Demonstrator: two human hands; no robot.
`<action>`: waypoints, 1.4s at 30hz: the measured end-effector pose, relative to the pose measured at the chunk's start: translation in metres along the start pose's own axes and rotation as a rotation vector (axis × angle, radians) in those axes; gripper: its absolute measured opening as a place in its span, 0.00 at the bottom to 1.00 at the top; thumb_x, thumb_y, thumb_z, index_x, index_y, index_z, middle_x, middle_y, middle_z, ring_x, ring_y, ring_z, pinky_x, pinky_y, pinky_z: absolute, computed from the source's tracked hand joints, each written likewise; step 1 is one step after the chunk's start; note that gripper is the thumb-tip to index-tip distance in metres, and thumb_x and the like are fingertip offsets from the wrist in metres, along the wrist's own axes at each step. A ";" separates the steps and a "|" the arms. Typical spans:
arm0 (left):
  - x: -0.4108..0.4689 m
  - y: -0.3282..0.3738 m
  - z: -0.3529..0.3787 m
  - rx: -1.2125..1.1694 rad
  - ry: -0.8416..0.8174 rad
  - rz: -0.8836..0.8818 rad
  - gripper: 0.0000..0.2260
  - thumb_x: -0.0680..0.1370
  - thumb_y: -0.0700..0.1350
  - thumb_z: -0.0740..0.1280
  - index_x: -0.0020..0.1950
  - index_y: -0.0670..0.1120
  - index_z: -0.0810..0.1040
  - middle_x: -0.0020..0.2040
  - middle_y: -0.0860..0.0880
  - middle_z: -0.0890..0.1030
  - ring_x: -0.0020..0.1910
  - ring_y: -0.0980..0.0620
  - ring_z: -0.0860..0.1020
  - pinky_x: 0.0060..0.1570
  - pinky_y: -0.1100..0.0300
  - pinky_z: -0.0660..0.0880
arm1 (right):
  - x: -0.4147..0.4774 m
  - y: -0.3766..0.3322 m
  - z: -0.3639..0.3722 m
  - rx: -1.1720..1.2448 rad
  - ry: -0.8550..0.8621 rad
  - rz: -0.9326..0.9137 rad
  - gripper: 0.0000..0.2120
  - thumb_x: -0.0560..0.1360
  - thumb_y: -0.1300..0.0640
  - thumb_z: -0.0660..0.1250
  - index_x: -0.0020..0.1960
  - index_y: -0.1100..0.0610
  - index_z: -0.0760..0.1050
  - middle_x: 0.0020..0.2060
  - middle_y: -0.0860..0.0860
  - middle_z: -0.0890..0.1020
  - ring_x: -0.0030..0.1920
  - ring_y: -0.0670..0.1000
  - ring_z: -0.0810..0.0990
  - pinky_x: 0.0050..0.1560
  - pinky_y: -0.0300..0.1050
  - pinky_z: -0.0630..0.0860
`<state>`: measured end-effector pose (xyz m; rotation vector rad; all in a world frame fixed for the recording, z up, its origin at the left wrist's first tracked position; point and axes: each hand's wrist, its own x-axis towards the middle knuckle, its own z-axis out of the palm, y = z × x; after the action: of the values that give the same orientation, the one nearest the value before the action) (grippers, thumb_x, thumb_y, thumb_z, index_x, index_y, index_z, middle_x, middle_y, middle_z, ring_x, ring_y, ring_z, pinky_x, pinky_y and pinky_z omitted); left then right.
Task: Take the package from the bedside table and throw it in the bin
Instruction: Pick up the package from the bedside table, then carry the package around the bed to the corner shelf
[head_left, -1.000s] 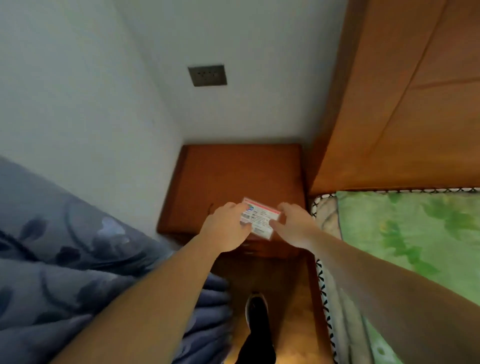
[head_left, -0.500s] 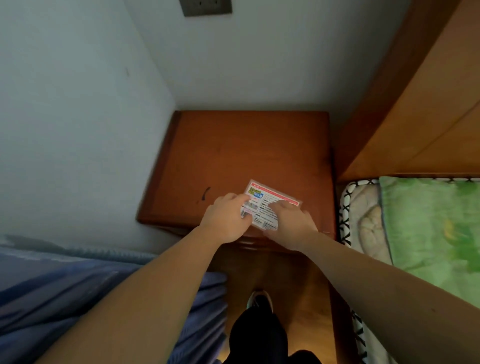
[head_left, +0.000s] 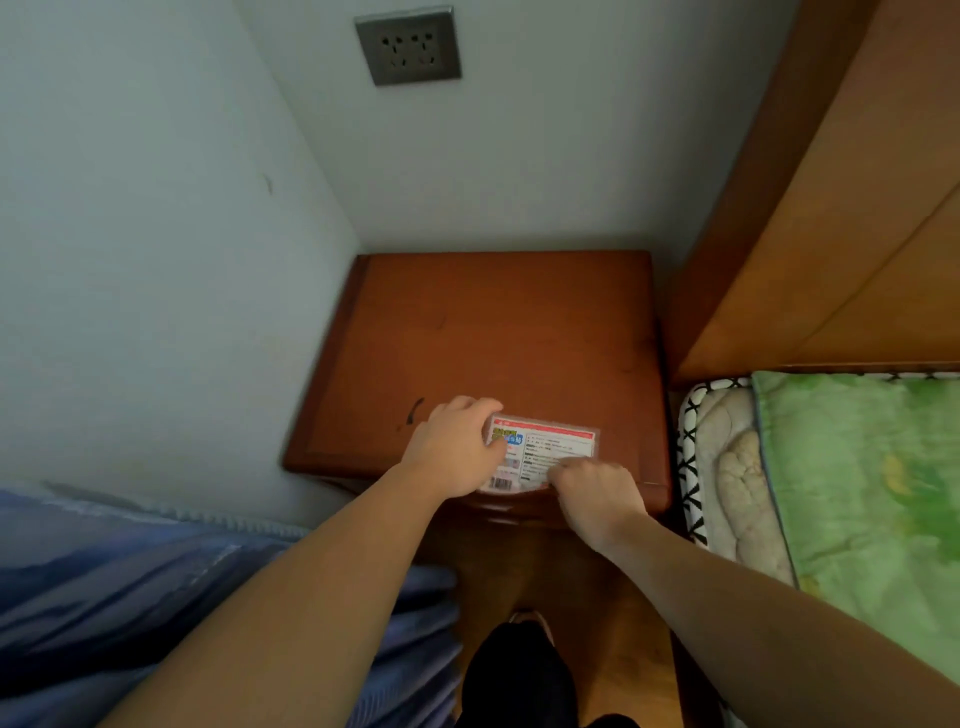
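Observation:
A flat package (head_left: 556, 446) with a red border, white label and printed text sits over the front edge of the brown wooden bedside table (head_left: 498, 332). My left hand (head_left: 457, 444) grips its left end, thumb on top. My right hand (head_left: 595, 491) pinches its lower right edge. I cannot tell whether the package rests on the table top or hangs just above it. No bin is in view.
A grey wall socket (head_left: 409, 44) is on the white wall above the table. The wooden headboard (head_left: 841, 197) and a bed with a green cover (head_left: 872, 499) are at right. A blue curtain or blanket (head_left: 156, 587) hangs at left. My shoe (head_left: 519, 670) stands on the wooden floor.
Both hands keep their hold on the package; it has turned from tilted to nearly level. The view has moved closer over the table; the socket has come back into sight.

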<state>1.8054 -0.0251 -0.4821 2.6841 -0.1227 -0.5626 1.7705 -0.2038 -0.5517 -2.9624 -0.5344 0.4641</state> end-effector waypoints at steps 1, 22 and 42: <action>-0.004 0.004 -0.006 -0.001 -0.002 0.005 0.22 0.76 0.51 0.62 0.70 0.54 0.65 0.70 0.48 0.68 0.67 0.45 0.66 0.63 0.45 0.68 | -0.005 0.001 -0.007 -0.011 -0.006 0.007 0.12 0.73 0.64 0.59 0.53 0.53 0.74 0.49 0.53 0.81 0.48 0.57 0.80 0.41 0.49 0.74; -0.079 0.320 -0.204 0.118 0.046 0.672 0.21 0.74 0.53 0.64 0.67 0.53 0.69 0.68 0.51 0.73 0.65 0.49 0.70 0.65 0.49 0.68 | -0.255 0.139 -0.346 -0.118 0.412 0.378 0.03 0.74 0.57 0.59 0.45 0.53 0.71 0.40 0.52 0.79 0.40 0.61 0.79 0.30 0.48 0.67; -0.405 0.658 0.000 0.240 -0.438 1.730 0.24 0.74 0.51 0.66 0.69 0.53 0.68 0.70 0.47 0.71 0.67 0.48 0.69 0.65 0.55 0.66 | -0.779 0.023 -0.302 -0.167 0.468 1.813 0.08 0.73 0.61 0.59 0.50 0.53 0.72 0.44 0.53 0.79 0.42 0.59 0.79 0.34 0.46 0.65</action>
<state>1.4312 -0.5638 -0.0727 1.5524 -2.3007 -0.4404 1.1777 -0.5141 -0.0513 -2.5418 2.2284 -0.2764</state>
